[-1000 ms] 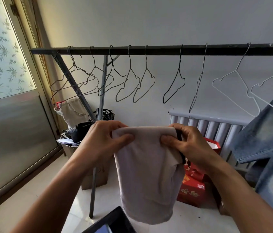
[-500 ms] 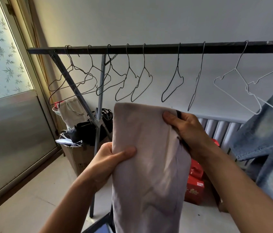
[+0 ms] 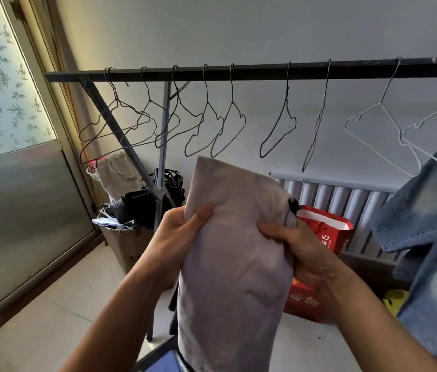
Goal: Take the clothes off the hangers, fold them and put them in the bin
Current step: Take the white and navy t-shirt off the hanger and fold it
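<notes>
I hold a beige-grey garment [image 3: 233,264] upright in front of me, folded into a long strip. My left hand [image 3: 179,237] grips its left edge with the thumb on the front. On the opposite edge, at about the same height, my right hand [image 3: 298,251] grips it with curled fingers. A dark rail [image 3: 265,72] crosses above with several bare wire hangers [image 3: 228,130]. A blue denim garment [image 3: 432,237] hangs at the right on a white hanger [image 3: 427,135]. A dark bin edge [image 3: 155,358] shows at the bottom, mostly hidden.
The rack's grey upright and brace [image 3: 162,167] stand just behind my left hand. A cardboard box [image 3: 128,248] with bags sits at the left wall. Red boxes and a red bag [image 3: 327,234] lie before the white radiator [image 3: 346,194]. A glass door [image 3: 10,157] is at the left.
My right hand slid down from the garment's top edge to level with my left hand. The garment's top now stands free above both hands.
</notes>
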